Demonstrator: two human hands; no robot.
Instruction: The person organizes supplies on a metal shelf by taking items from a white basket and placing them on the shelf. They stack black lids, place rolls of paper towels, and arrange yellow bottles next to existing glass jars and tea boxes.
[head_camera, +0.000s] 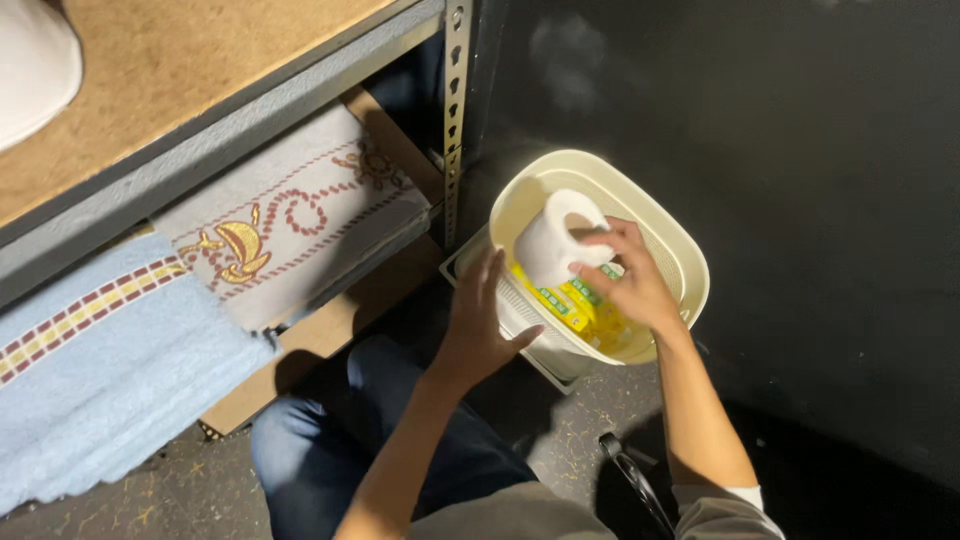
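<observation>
A cream plastic basket (672, 235) stands on the floor against a black wall. Inside it lie yellow and green packets (583, 305). My right hand (628, 275) reaches into the basket and grips a white roll of paper (548, 243), which stands above the packets. My left hand (478, 320) rests flat against the basket's near left side, fingers spread, holding nothing.
A metal shelf unit (457, 110) with a wooden top stands to the left. A grey patterned towel (300, 215) and a light blue towel (100, 350) hang over its lower shelf. My knee in blue jeans (340, 430) is below. A second flat basket (530, 345) sits under the cream one.
</observation>
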